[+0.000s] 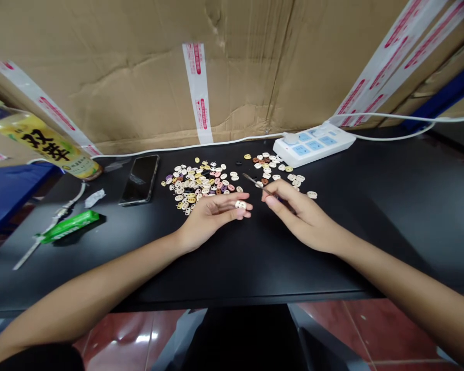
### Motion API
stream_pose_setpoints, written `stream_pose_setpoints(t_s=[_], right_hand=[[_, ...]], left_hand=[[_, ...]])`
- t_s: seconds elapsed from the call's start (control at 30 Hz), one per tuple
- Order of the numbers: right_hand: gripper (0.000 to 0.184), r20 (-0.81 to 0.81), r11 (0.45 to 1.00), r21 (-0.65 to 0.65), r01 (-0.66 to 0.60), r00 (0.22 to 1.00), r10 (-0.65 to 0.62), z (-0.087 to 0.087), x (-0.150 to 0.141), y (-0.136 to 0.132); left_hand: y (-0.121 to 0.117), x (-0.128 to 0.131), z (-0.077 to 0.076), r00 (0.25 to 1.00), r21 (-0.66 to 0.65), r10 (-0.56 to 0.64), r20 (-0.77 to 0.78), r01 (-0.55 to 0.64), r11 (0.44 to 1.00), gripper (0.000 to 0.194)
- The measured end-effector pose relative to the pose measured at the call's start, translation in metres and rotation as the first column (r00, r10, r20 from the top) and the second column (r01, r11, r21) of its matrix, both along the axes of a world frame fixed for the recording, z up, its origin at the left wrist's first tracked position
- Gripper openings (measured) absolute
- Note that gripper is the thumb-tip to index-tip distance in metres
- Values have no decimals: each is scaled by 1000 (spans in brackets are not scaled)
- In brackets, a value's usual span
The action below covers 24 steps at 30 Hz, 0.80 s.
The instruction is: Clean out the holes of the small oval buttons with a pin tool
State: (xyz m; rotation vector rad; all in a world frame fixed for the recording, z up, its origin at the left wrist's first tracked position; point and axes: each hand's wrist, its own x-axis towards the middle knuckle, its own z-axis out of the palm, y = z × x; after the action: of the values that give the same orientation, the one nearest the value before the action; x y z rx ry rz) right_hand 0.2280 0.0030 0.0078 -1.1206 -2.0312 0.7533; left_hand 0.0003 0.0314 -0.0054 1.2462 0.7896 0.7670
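Between the thumb and fingers of my left hand (pixel 212 214) is a small cream-coloured oval piece (pixel 240 205) with dark holes, much like a button. My right hand (pixel 297 214) pinches a thin metal tool (pixel 255 181) with a flattened tip, which points up and left, apart from the piece. Just beyond my left hand lies a loose pile of similar small pieces (pixel 201 183) in cream, yellow, pink, purple and black. A smaller group (pixel 268 164) of cream, brown and yellow ones lies beyond my right hand.
A smartphone (pixel 139 179) lies left of the pile. Farther left are a green wrapper (pixel 70 226), a crumpled white scrap (pixel 95 198) and a yellow-labelled drink bottle (pixel 50 141). A white power strip (pixel 315 145) with a cable stands at the back, before a cardboard wall (pixel 147 93).
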Motion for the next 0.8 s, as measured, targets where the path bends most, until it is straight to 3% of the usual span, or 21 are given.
stream_pose_setpoints(t_s=[0.2,0.4,0.8], right_hand=[[24,-66,985,-160,-59,997,49,-8,-10,1],[34,-134,967,-238,-92,989,61,-10,-12,6],[30,-154,979,-167,-121,983,95,-13,-11,10]], left_hand=[[-2,2,4,994,165,0,-108,18,986,21],[-6,3,5,993,149,66,-94,-51,987,26],[-10,3,12,988,169,52,-143,-28,985,27]])
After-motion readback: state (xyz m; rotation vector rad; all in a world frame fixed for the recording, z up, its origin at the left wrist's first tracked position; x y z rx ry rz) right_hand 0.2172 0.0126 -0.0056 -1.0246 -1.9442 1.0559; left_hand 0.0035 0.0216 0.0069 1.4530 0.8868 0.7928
